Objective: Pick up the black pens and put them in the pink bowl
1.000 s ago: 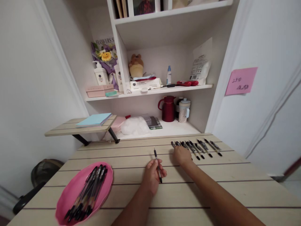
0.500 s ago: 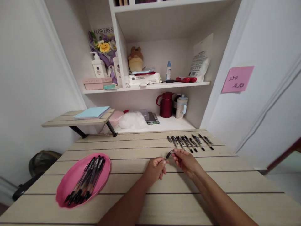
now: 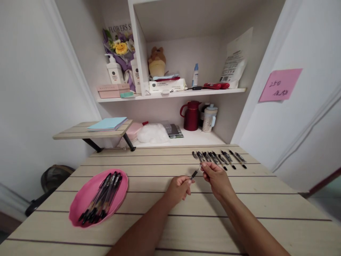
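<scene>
Both my hands meet over the middle of the striped wooden table [image 3: 239, 206] on one black pen [image 3: 195, 172]. My left hand [image 3: 179, 187] is closed around the pen's lower end. My right hand [image 3: 217, 177] pinches its upper tip. Just beyond my right hand lies a row of several black pens [image 3: 220, 158], side by side near the table's far edge. A pink dish [image 3: 82, 202] at the left holds several more black pens [image 3: 102, 196].
Behind the table stand white shelves with a red jug [image 3: 190, 115], a lidded cup [image 3: 209, 118], bottles and a plush toy. A small raised wooden stand [image 3: 87, 133] carries a blue notebook at the left. A pink sticky note [image 3: 280, 85] hangs on the right wall.
My right hand left the row of pens and came to the pen in my left hand. The left hand lifted the pen off the table. The view shifted slightly.
</scene>
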Motion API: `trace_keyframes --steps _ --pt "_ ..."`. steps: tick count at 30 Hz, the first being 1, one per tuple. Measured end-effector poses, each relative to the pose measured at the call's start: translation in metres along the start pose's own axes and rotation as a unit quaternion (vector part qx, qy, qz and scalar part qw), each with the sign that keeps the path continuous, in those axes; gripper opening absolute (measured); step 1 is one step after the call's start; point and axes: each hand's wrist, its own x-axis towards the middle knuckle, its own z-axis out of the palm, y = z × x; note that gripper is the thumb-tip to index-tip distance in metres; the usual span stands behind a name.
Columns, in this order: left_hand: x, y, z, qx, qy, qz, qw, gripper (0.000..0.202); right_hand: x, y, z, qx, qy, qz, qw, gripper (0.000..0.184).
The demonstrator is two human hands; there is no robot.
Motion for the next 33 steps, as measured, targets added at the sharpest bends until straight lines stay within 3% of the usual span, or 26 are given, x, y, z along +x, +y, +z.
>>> trace_keyframes --steps 12,24,33 --pt "0.001 0.000 0.001 0.009 0.006 0.003 1.000 0.041 -0.003 0.010 0.001 -0.043 -0.035 0.012 0.998 0.036" --pt "0.001 -0.002 0.001 0.012 0.007 0.012 1.000 0.041 -0.009 0.017 0.004 -0.044 -0.003 0.006 0.999 0.041" --pt "0.003 -0.009 0.001 0.024 0.017 0.016 0.999 0.038 -0.009 0.021 0.005 -0.061 -0.022 -0.023 0.998 0.036"
